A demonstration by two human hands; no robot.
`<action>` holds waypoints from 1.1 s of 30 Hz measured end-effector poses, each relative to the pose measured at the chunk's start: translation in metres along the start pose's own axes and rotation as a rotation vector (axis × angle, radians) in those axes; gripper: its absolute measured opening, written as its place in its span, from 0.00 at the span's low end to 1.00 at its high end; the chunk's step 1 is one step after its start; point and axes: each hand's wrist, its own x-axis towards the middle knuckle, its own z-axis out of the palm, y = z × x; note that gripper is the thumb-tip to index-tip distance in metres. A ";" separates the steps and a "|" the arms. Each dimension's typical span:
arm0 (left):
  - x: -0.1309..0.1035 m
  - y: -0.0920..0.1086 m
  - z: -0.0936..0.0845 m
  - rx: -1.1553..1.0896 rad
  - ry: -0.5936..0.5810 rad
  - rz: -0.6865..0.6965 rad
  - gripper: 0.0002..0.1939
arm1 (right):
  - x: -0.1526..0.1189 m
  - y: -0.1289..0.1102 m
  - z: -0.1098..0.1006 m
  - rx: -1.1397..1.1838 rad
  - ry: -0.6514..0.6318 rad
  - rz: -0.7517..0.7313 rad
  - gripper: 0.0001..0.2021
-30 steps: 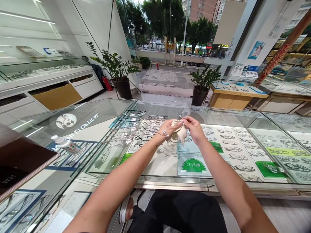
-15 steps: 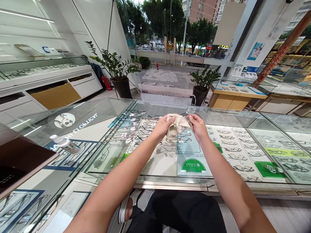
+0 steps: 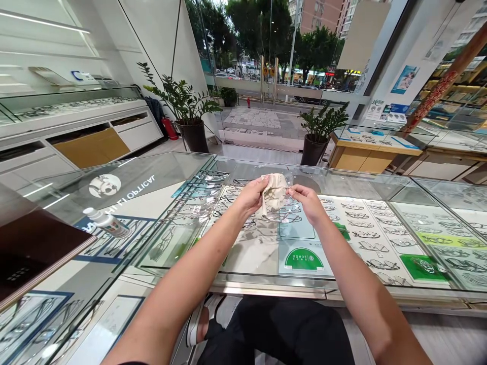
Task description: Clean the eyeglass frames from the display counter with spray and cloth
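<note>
Above the glass display case, my left hand (image 3: 253, 196) is closed on a cream cloth (image 3: 274, 190), which hangs from its fingers. My right hand (image 3: 305, 198) pinches a thin pair of glasses (image 3: 288, 191) just right of the cloth. Part of the glasses is covered by the cloth, and their thin frame is hard to make out. Rows of spectacles lie under the glass below both hands.
The glass display case (image 3: 243, 278) spans the front. On its left stand a white spray bottle (image 3: 107, 223) and a dark brown panel (image 3: 36, 248). Potted plants (image 3: 192, 134) are beyond the case, near the glass doors.
My right hand has turned and shifted slightly down and left, nearer the cloth. The glasses have tilted, and the cloth is now bunched over more of them. The view has shifted slightly.
</note>
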 end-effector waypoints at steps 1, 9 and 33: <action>-0.001 0.000 0.001 0.018 -0.031 0.001 0.21 | 0.000 0.000 0.000 -0.008 -0.006 0.000 0.15; -0.001 -0.003 0.000 0.192 -0.153 0.031 0.31 | -0.001 0.000 0.002 -0.044 -0.056 0.061 0.17; -0.006 -0.012 0.007 0.181 -0.128 -0.084 0.26 | 0.001 0.006 -0.004 0.063 -0.188 0.259 0.21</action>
